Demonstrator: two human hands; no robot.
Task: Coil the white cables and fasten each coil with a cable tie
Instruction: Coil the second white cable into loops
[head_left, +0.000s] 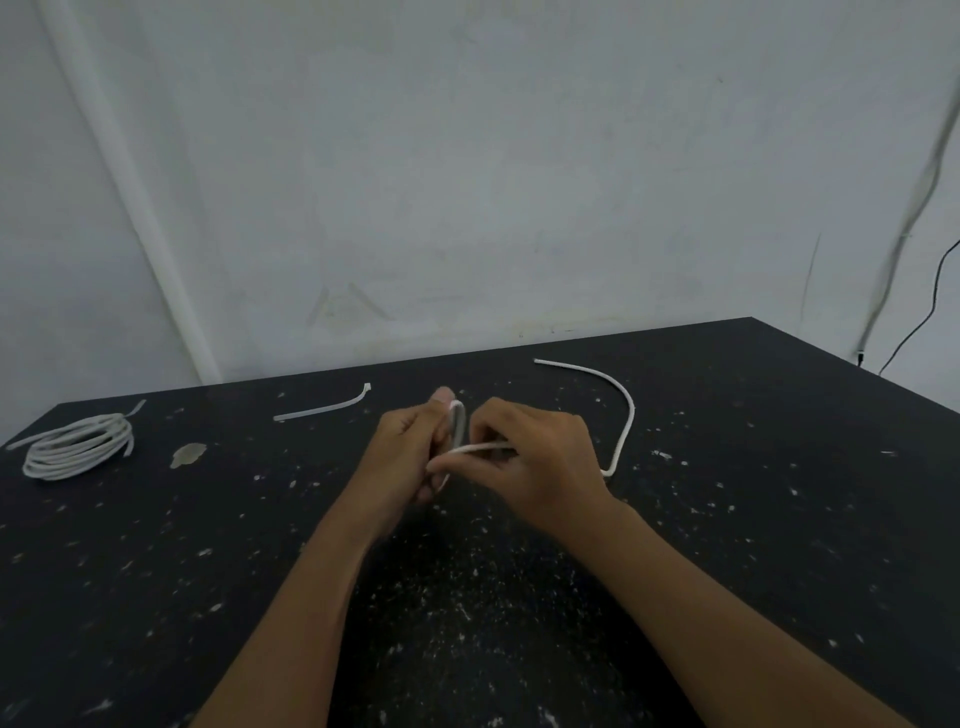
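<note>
A white cable (626, 410) runs from between my hands out to the right and curves back toward the far edge, its free end lying on the table. My left hand (402, 457) is shut on a small upright loop of this cable. My right hand (535, 457) pinches a strand of the same cable that crosses toward the left hand. A finished white coil (78, 447), with a tie tail sticking out at its far side, lies at the far left. A loose white cable tie (324, 405) lies behind my left hand.
The black table (727, 519) is speckled with white flecks and has a pale smear (188, 454) near the coil. Its far edge meets a grey wall. A black cord (930, 312) hangs down the wall at the right.
</note>
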